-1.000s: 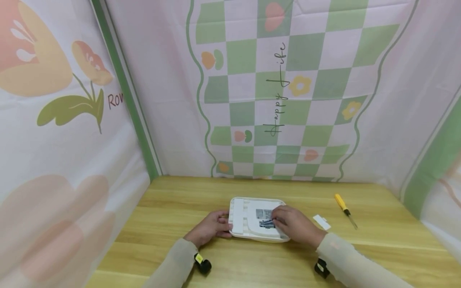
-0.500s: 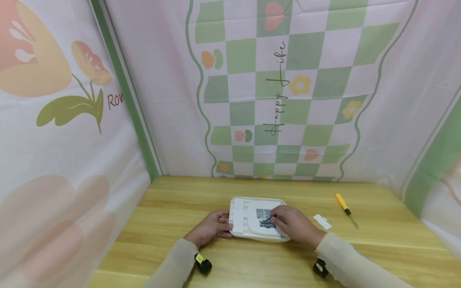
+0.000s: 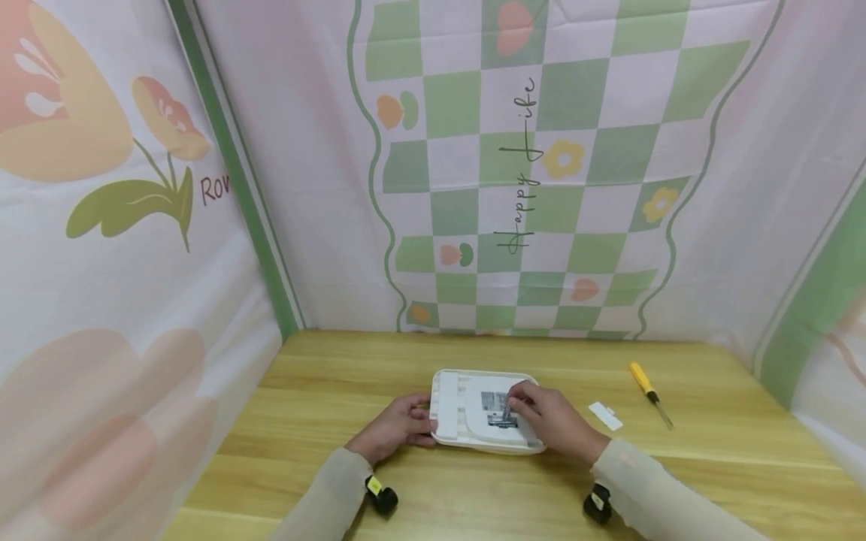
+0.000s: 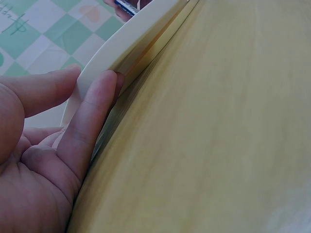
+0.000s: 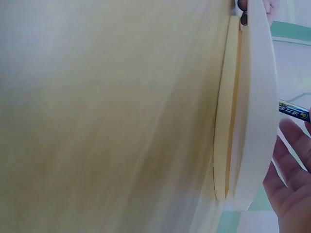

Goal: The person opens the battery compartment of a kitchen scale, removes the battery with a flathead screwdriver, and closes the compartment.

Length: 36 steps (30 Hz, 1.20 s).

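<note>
We find the battery [image 3: 507,409] at the fingertips of the right hand [image 3: 553,419], over the dark slot [image 3: 501,422] in the white box [image 3: 446,406], its long axis steeply tilted, though we cannot tell whether its lower end touches the slot. We see the right thumb and forefinger closed in a pinch on it, the other fingers loosely bent. The left hand [image 3: 398,427], farther from the slot, holds the box's opposite edge between thumb and fingers.

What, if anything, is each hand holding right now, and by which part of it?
The right hand pinches a battery by its upper end; the left hand holds the white plastic device by its left edge.
</note>
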Tool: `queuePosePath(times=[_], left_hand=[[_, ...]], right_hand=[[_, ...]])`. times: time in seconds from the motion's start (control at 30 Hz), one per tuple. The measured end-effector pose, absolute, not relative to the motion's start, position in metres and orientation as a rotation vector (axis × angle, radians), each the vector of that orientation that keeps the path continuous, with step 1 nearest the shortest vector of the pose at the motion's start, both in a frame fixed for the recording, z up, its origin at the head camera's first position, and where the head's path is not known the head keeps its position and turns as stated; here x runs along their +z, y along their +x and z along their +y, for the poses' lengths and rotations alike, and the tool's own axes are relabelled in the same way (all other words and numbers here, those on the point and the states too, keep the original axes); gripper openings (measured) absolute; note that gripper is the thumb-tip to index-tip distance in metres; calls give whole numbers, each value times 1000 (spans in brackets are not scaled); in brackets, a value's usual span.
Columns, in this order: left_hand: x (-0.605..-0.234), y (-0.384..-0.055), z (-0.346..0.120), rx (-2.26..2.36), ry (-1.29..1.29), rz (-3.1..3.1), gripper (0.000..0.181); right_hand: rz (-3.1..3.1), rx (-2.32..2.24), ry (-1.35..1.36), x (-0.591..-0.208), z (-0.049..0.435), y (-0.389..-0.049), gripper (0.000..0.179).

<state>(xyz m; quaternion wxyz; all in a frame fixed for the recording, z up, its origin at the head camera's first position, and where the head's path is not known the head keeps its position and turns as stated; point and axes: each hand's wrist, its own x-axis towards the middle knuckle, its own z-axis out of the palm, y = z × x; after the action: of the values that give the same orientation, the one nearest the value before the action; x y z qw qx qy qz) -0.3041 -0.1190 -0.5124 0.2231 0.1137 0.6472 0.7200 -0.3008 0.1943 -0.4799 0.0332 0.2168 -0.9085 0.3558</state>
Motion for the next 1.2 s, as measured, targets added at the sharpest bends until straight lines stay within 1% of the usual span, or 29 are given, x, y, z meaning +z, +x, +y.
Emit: queuePosePath(times=[0.2, 0.47, 0.8, 1.2], left_hand=[[-511, -304, -119, 1979, 296, 1798, 61], [-510, -304, -118, 1971, 270, 1805, 60], [-511, -303, -118, 1976, 283, 1805, 61], [-512, -304, -119, 1977, 287, 1800, 61]], right_hand=[[-2739, 1327, 572, -480, 195, -302, 18], [-2674, 1472, 464, -477, 197, -303, 29], [-2585, 1681, 373, -476, 196, -305, 27], [-2478, 1907, 260, -473, 197, -308, 31]])
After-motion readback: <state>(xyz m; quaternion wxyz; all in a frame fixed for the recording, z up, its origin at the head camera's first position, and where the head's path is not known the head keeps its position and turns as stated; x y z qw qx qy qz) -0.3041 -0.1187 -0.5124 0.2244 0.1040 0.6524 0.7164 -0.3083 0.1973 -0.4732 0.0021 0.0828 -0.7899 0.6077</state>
